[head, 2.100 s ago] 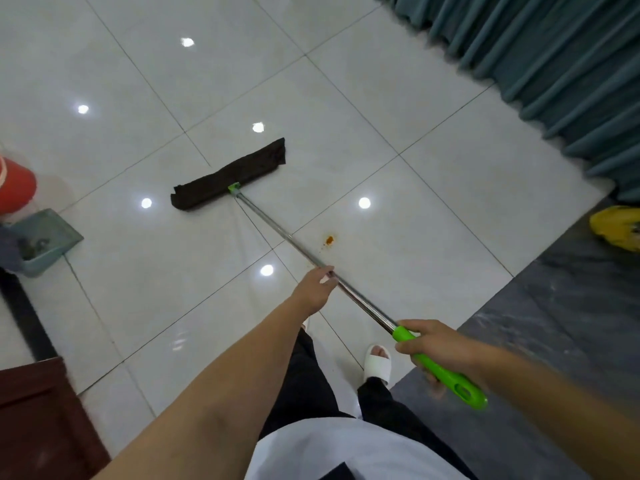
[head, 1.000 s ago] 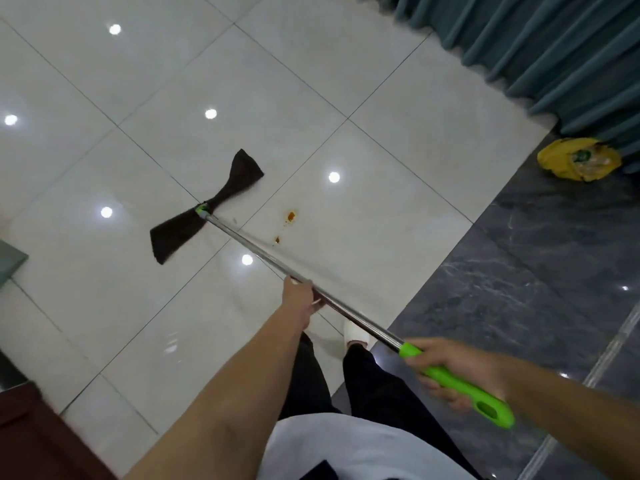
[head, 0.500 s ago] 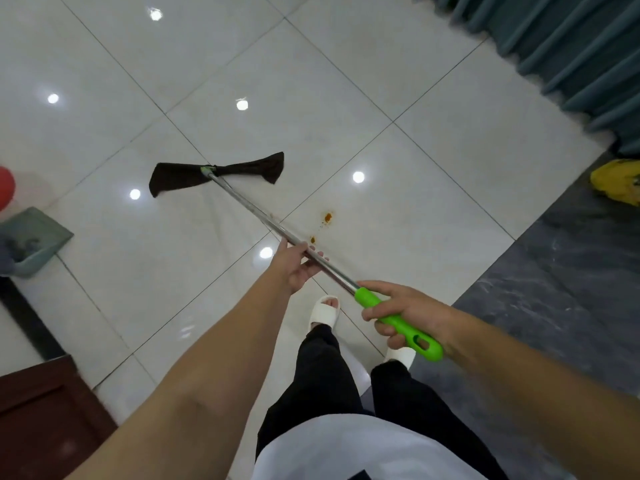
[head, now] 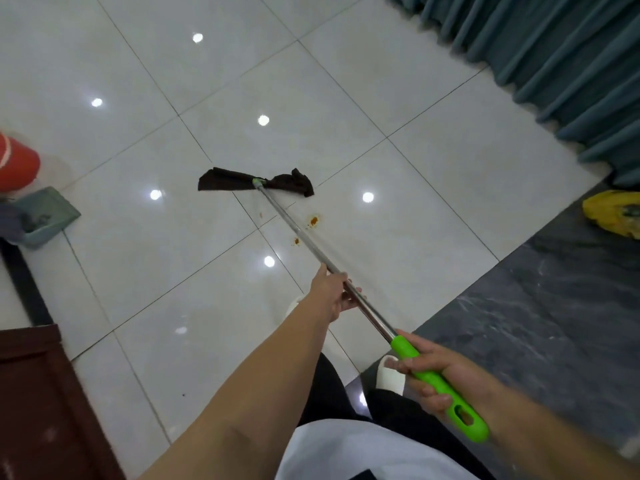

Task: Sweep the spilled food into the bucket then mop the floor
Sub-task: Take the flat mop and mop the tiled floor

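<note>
The green plastic mop grip [head: 468, 425] is clasped by the right hand [head: 445, 374]. The shiny steel pole [head: 294, 230] is gripped by the left hand [head: 333, 292]. Orange food stains [head: 313, 220] are seen beside the pole. The dark brown mop cloth [head: 225, 180] is laid on the white tiled floor [head: 433, 202] just beyond them.

bare white tile floor [head: 450, 188] spreads wide ahead and on both sides of my mop [head: 294, 227]. at the left edge a red bucket [head: 15, 164] and a teal dustpan [head: 48, 216] stand just beside each other. curtains [head: 554, 50] close off the far right; a yellow bag [head: 611, 216] lies near them on the dark floor [head: 536, 323]. a dark wooden panel [head: 31, 393] crowds my near left.
</note>
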